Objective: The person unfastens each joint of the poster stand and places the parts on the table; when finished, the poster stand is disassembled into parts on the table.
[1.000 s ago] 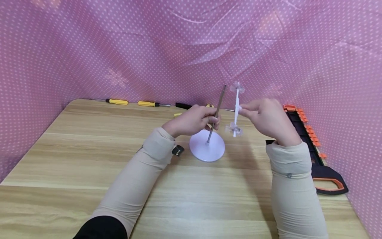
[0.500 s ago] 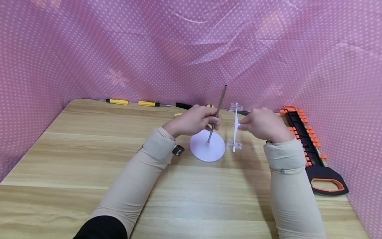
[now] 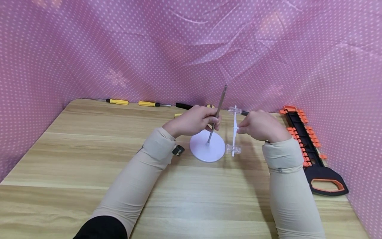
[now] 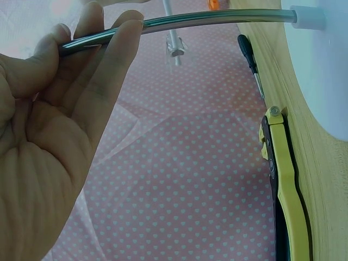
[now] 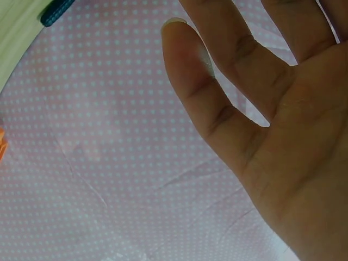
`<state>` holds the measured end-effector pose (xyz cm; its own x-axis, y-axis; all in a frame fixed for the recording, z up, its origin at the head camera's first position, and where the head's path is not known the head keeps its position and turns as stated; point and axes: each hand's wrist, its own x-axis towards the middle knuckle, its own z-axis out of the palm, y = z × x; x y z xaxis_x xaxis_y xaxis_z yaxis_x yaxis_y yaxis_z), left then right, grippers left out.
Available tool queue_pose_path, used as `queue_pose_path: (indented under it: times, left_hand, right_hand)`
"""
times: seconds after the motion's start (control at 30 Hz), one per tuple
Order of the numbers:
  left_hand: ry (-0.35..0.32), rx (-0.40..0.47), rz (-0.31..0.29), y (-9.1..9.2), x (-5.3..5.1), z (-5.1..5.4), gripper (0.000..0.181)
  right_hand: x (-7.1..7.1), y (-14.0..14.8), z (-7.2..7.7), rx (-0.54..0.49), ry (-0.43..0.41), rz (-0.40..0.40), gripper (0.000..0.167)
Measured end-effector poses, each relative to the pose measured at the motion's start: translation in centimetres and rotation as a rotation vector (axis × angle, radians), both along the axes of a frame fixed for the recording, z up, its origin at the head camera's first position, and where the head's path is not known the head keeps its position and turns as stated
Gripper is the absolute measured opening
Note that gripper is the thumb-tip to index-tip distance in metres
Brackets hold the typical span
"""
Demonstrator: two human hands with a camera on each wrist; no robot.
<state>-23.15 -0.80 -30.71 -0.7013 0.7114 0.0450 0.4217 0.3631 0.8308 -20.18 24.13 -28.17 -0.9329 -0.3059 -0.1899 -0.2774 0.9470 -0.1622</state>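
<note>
A metal rod (image 3: pixel 222 99) rises, leaning slightly right, from a round white base (image 3: pixel 207 151) on the table. My left hand (image 3: pixel 194 121) grips the rod around its middle; in the left wrist view the left hand (image 4: pixel 60 119) has thumb and fingers about the metal rod (image 4: pixel 217 16). Just right of the base, my right hand (image 3: pixel 261 125) pinches the middle of a thin white bar (image 3: pixel 234 137) with clear plastic pieces at both ends. The right wrist view shows the right hand (image 5: pixel 293 125), but not the bar.
Two yellow screwdrivers (image 3: pixel 118 102) lie along the back edge. A yellow-handled tool (image 4: pixel 285 179) and a dark-handled screwdriver (image 4: pixel 247 51) lie behind the base. A small black object (image 3: pixel 178 150) sits left of the base, and a black and orange rack (image 3: pixel 307 142) at the right.
My right hand has lowered the white bar and brought it slightly left, closer to the base. The left hand and the rod have stayed in place.
</note>
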Motion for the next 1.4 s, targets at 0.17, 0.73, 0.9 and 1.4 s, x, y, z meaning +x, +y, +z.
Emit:
queue_pose_path:
  times: [0.17, 0.73, 0.9, 1.4]
  left_hand:
    - [0.004, -0.006, 0.000, 0.0, 0.0, 0.1, 0.019]
    - [-0.003, -0.002, -0.003, -0.1, 0.2, 0.1, 0.018]
    - [0.008, -0.008, -0.007, -0.1, 0.2, 0.2, 0.019]
    - [0.001, -0.004, -0.005, -0.1, 0.1, 0.0, 0.018]
  right_hand:
    - [-0.1, 0.0, -0.1, 0.008, -0.014, -0.010, 0.028]
    - [-1.8, 0.8, -2.2, 0.024, -0.075, 0.028, 0.029]
    - [-2.5, 1.1, -3.0, 0.045, -0.076, 0.048, 0.027]
    - [-4.2, 2.7, -5.5, -0.046, -0.023, 0.048, 0.025]
